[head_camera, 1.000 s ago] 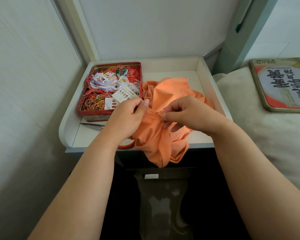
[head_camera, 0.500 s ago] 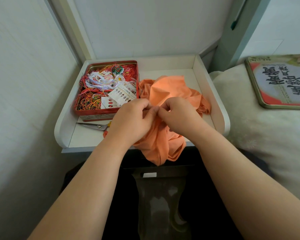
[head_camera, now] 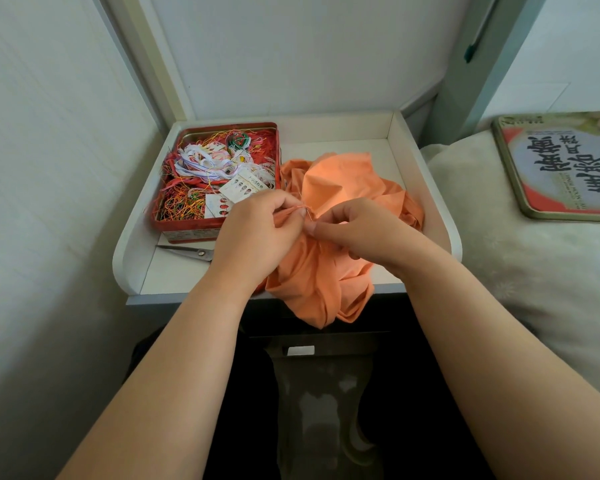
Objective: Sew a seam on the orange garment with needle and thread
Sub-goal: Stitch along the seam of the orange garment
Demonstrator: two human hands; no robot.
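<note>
Both hands at the seam.
Left hand (head_camera: 257, 233) pinched the orange garment (head_camera: 336, 188); right hand (head_camera: 357, 230) pinched the needle (head_camera: 309, 216), just right of the red tin (head_camera: 187, 233).

The garment (head_camera: 340, 188) is plain orange, and just left of it the tin (head_camera: 174, 233) is red, filled with tangled thread (head_camera: 201, 174) in red, orange, yellow, green and white. In front of the tin lie silver scissors (head_camera: 187, 252), all on a white tray (head_camera: 440, 216). Well right of the garment, a green-rimmed lid (head_camera: 565, 168) shows red and grey with black characters, on cream bedding (head_camera: 520, 278).
</note>
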